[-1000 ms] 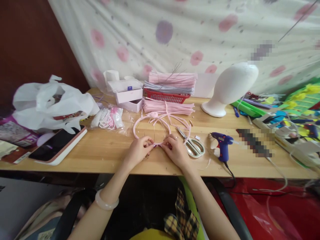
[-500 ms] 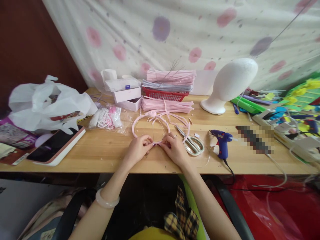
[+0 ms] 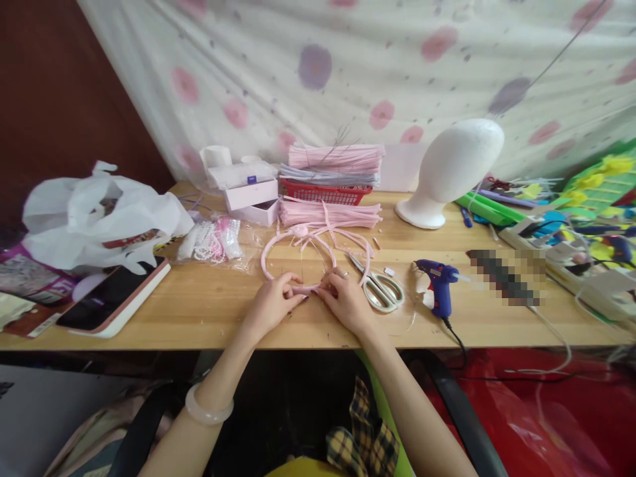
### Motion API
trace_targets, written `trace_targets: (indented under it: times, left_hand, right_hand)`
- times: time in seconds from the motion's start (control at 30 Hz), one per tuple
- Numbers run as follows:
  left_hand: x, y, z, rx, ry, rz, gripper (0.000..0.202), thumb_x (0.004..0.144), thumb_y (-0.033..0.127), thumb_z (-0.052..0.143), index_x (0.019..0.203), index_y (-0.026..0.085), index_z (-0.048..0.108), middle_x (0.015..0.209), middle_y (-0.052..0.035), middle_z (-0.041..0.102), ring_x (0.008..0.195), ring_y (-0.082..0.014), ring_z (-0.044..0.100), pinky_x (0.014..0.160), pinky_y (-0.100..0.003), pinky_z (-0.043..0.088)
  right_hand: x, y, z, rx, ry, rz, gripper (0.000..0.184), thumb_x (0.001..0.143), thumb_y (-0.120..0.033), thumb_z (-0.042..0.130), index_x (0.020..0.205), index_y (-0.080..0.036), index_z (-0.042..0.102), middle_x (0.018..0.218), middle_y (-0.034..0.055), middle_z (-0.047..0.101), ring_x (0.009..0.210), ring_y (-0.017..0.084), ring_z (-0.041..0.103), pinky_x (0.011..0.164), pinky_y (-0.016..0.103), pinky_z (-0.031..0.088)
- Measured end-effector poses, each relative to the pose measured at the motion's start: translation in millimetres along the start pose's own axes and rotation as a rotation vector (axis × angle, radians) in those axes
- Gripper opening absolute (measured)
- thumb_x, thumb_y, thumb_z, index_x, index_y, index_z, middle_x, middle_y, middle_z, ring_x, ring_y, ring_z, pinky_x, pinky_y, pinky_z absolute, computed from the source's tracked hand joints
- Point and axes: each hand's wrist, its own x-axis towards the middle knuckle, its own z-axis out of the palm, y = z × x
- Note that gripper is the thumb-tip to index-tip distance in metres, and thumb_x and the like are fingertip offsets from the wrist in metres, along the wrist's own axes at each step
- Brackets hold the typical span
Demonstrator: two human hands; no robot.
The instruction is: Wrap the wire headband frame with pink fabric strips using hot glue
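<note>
A round pink hoop, which looks wound from fuzzy craft stems [image 3: 265, 255], lies on the wooden table with a pink knob at its far side. My left hand [image 3: 276, 301] pinches the hoop's near edge. Close beside it, my right hand [image 3: 342, 298] grips the same edge with thumb and forefinger, a short pink length showing between the two hands. Thin wires cross the inside of the hoop. Pink loops [image 3: 368, 255] trail off to its right. Just past my right hand lie scissors [image 3: 383, 291] with pale handles.
A blue glue gun [image 3: 440, 285] lies right of the scissors, its cord over the table edge. Behind are a bundle of pink stems [image 3: 332, 215], a red basket [image 3: 325, 194] and a white foam head [image 3: 454, 165]. Bagged beads [image 3: 216, 240] and a phone [image 3: 112, 295] are leftward.
Both hands keep hold of the hoop. Its near edge now lies lower and flatter between my fingers, and my left fingers have stretched slightly. The view has shifted a little.
</note>
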Motion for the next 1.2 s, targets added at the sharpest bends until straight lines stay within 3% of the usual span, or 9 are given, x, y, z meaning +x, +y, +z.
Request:
trace_targets:
  times: [0.1, 0.27, 0.47, 0.7, 0.9, 1.2]
  left_hand:
    - [-5, -2, -0.3, 0.040, 0.037, 0.014, 0.027, 0.080, 0.030, 0.065, 0.105, 0.020, 0.064, 0.048, 0.0115, 0.052, 0.048, -0.0149, 0.055, 0.061, -0.027, 0.043]
    - [-14, 4, -1.8, 0.130, 0.155, 0.032, 0.026, 0.078, 0.031, 0.070, 0.102, 0.021, 0.068, 0.056, 0.0066, 0.061, 0.057, -0.0176, 0.061, 0.062, -0.029, 0.045]
    - [-23, 18, -10.4, 0.138, 0.322, 0.082, 0.025, 0.081, 0.028, 0.069, 0.106, 0.024, 0.069, 0.083, -0.0032, 0.078, 0.070, -0.0215, 0.073, 0.069, -0.032, 0.054]
    - [-26, 41, -27.2, 0.062, 0.464, 0.199, 0.019, 0.086, 0.027, 0.064, 0.102, 0.024, 0.073, 0.096, -0.0067, 0.081, 0.087, -0.0260, 0.078, 0.071, -0.033, 0.062]
    - [-25, 56, -37.0, 0.050, 0.490, 0.250, 0.014, 0.081, 0.027, 0.070, 0.093, 0.024, 0.076, 0.088, -0.0049, 0.082, 0.078, -0.0257, 0.078, 0.073, -0.033, 0.062]
    - [-16, 53, -44.1, -0.019, 0.504, 0.221, 0.019, 0.082, 0.032, 0.069, 0.097, 0.022, 0.071, 0.087, -0.0069, 0.082, 0.080, -0.0265, 0.078, 0.075, -0.036, 0.062]
  right_hand:
    - [1, 0, 1, 0.019, 0.014, -0.003, 0.018, 0.092, -0.018, 0.061, 0.075, -0.021, 0.054, 0.086, 0.0016, 0.057, 0.074, 0.016, 0.055, 0.072, 0.031, 0.045]
    - [8, -10, -9, 0.071, 0.020, -0.014, 0.020, 0.089, -0.020, 0.064, 0.072, -0.021, 0.053, 0.080, 0.0001, 0.055, 0.067, 0.015, 0.052, 0.067, 0.029, 0.043]
    - [25, -35, -37, 0.163, 0.000, -0.061, 0.021, 0.089, -0.027, 0.065, 0.072, -0.020, 0.055, 0.076, -0.0009, 0.054, 0.062, 0.013, 0.049, 0.060, 0.027, 0.040]
    - [42, -54, -70, 0.237, -0.057, -0.072, 0.024, 0.087, -0.040, 0.067, 0.076, -0.020, 0.063, 0.070, -0.0014, 0.059, 0.061, 0.012, 0.050, 0.056, 0.025, 0.039]
    - [47, -53, -85, 0.301, -0.101, -0.065, 0.024, 0.084, -0.042, 0.067, 0.078, -0.019, 0.068, 0.068, -0.0001, 0.060, 0.061, 0.013, 0.050, 0.053, 0.024, 0.039]
    - [47, -49, -86, 0.475, -0.082, -0.002, 0.023, 0.081, -0.041, 0.072, 0.084, -0.019, 0.068, 0.071, 0.0015, 0.067, 0.062, 0.014, 0.060, 0.055, 0.025, 0.045]
